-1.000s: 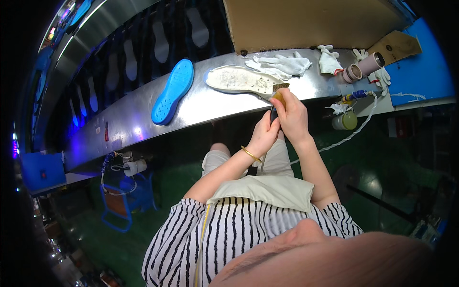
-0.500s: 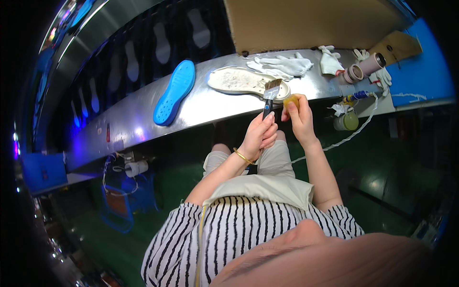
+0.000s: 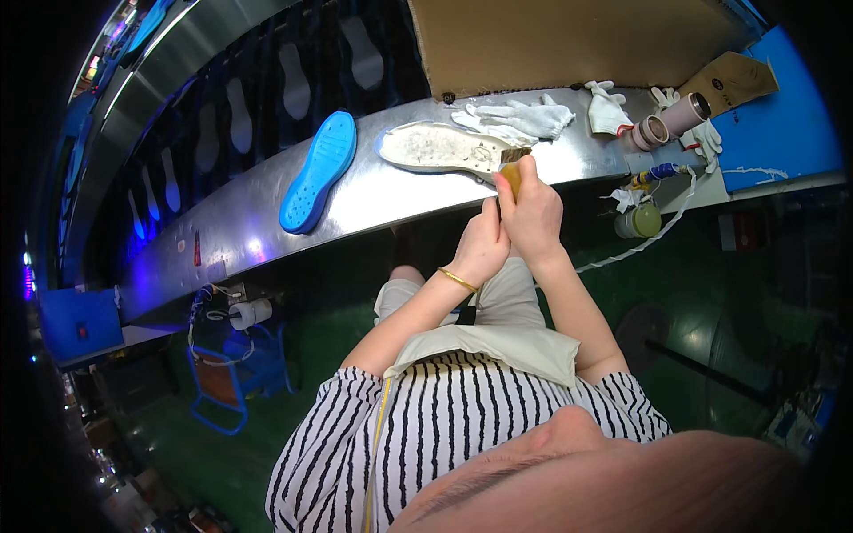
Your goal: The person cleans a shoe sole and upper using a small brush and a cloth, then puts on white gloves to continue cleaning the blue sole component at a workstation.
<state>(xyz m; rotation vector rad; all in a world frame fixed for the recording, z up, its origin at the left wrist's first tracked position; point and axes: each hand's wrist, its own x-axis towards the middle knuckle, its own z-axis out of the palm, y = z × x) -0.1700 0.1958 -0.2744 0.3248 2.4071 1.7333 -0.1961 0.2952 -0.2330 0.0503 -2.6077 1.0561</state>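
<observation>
My left hand [image 3: 482, 242] is closed around the handle of a flat brush, now hidden by my hands. Above my fingers the brown bristles of the brush [image 3: 514, 155] show over the heel end of a cream shoe sole [image 3: 435, 147]. A yellowish lump [image 3: 512, 178] is gripped in my right hand [image 3: 535, 218] and pressed against the brush; its exact kind is unclear. Both hands touch each other just off the bench's near edge. The cream sole lies flat, with a rough, speckled inner face. To its left rests a bright blue sole [image 3: 318, 173].
White gloves [image 3: 524, 117] lie behind the cream sole on the metal bench [image 3: 391, 200]. Farther right are another glove [image 3: 608, 111], a pinkish flask [image 3: 684, 115] and a green-lidded jar [image 3: 641, 220]. A cardboard sheet [image 3: 577, 44] stands behind. Sole shapes [image 3: 293, 80] show on a dark surface at the back.
My right hand has moved left and up with the yellowish lump, bringing it onto the brush. My left hand has dropped slightly, and the two hands now meet.
</observation>
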